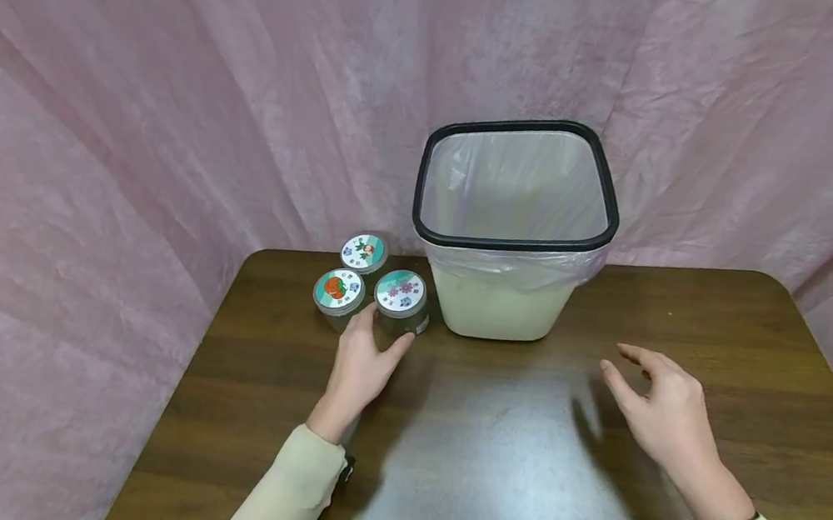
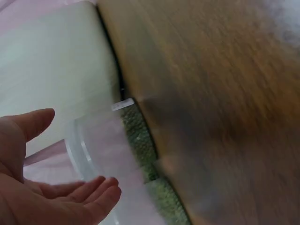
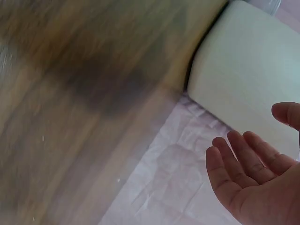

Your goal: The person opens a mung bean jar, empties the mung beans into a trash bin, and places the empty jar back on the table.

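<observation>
Three round, see-through jars (image 1: 402, 300) stood upright in a close group towards the table's far left corner, and the handling of them looked barely begun. Behind hung a creased pink fabric curtain (image 1: 175, 103), the largest thing in view. Before it spread a brown, wood-grained table (image 1: 740, 341). Near its far edge, just right of the jars, stood a pale cream, square-sided bin (image 1: 499, 301) with a black rim (image 1: 516, 244) and a translucent liner (image 1: 536, 273); no jar showed inside it.

The right hand (image 1: 661, 409) hovered over the table to the right of the bin, thumb and fingers apart, grasping nothing. The left hand (image 1: 361, 363) reached towards the jars, thumb and fingers parted in front of the rightmost one; it had no grip, and whether a fingertip touched could not be told. By that reckoning no jar was lifted, a first grasp was left to make, and all three were left to deal with.

All three lids were on: pink flowers (image 1: 400, 290) on the rightmost, an orange fruit (image 1: 339, 288) on the left one, a leafy print (image 1: 364, 252) on the rear one. Smallest of all, green granules (image 2: 138, 136) lay in the bottoms of at least two jars
</observation>
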`<state>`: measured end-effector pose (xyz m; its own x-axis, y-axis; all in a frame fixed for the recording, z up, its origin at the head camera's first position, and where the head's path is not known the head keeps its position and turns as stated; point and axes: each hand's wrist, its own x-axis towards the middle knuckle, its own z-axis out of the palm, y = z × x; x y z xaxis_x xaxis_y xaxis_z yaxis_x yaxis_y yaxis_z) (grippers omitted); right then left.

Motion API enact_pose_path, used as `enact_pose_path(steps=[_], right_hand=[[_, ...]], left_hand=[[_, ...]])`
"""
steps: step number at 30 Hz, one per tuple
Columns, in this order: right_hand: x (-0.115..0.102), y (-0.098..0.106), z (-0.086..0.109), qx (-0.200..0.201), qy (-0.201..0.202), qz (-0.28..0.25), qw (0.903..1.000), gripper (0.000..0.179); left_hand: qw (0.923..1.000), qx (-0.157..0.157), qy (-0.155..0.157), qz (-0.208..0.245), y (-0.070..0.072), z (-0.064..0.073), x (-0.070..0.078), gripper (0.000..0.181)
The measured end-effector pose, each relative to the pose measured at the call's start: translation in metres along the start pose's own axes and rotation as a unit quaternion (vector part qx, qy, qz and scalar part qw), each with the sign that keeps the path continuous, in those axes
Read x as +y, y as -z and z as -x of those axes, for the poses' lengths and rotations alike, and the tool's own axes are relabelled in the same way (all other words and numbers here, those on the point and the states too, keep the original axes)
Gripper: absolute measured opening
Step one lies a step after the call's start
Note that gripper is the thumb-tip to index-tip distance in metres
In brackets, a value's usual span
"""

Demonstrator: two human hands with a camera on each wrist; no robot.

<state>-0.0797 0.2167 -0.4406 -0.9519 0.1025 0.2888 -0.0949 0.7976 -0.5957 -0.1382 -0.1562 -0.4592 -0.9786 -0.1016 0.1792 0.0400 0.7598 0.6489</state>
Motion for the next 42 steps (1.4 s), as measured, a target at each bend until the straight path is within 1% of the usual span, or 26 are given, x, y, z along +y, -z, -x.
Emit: enact_pose_path(steps=[5, 9, 11, 16, 19, 22, 25, 28, 32, 35, 38, 42], right_hand=[[-0.002, -0.008, 0.003, -0.019, 0.006, 0.006, 0.9998, 0.045], [-0.002, -0.012, 0.004, -0.032, 0.005, 0.006, 0.9995, 0.046], [-0.003, -0.013, 0.004, -0.034, 0.005, 0.004, 0.9994, 0.047], [-0.005, -0.016, 0.001, -0.026, 0.019, 0.005, 0.9995, 0.046], [-0.007, -0.018, 0.0, -0.025, 0.027, 0.012, 0.9992, 0.044], [-0.008, -0.02, 0.0, -0.027, 0.034, 0.019, 0.9989, 0.041], [-0.01, -0.021, -0.001, -0.024, 0.039, 0.021, 0.9987, 0.039], [-0.01, -0.022, -0.002, -0.019, 0.045, 0.019, 0.9986, 0.038], [-0.013, -0.022, -0.002, -0.015, 0.052, 0.012, 0.9985, 0.037], [-0.015, -0.021, -0.004, -0.01, 0.056, 0.005, 0.9984, 0.038], [-0.018, -0.02, -0.006, -0.004, 0.059, -0.006, 0.9982, 0.04], [-0.021, -0.02, -0.008, -0.003, 0.057, -0.018, 0.9982, 0.042]], left_hand=[[0.999, 0.006, 0.028, 0.033, -0.017, -0.014, -0.005, 0.086], [0.9959, -0.012, 0.066, 0.061, -0.026, -0.025, -0.004, 0.099], [0.9942, -0.019, 0.082, 0.068, -0.029, -0.03, -0.003, 0.103], [0.9899, -0.01, 0.113, 0.085, -0.037, -0.04, -0.004, 0.098], [0.9864, -0.005, 0.134, 0.096, -0.04, -0.042, -0.006, 0.093], [0.9846, 0.005, 0.145, 0.098, -0.041, -0.042, -0.009, 0.089], [0.9845, 0.015, 0.144, 0.099, -0.041, -0.041, -0.01, 0.085], [0.9846, 0.021, 0.14, 0.102, -0.039, -0.036, -0.01, 0.083], [0.9855, 0.029, 0.134, 0.101, -0.034, -0.024, -0.007, 0.083], [0.9853, 0.045, 0.12, 0.113, -0.028, -0.014, -0.001, 0.085], [0.9834, 0.067, 0.091, 0.142, -0.023, -0.005, 0.007, 0.086], [0.9814, 0.093, 0.033, 0.164, -0.021, 0.006, 0.017, 0.084]])
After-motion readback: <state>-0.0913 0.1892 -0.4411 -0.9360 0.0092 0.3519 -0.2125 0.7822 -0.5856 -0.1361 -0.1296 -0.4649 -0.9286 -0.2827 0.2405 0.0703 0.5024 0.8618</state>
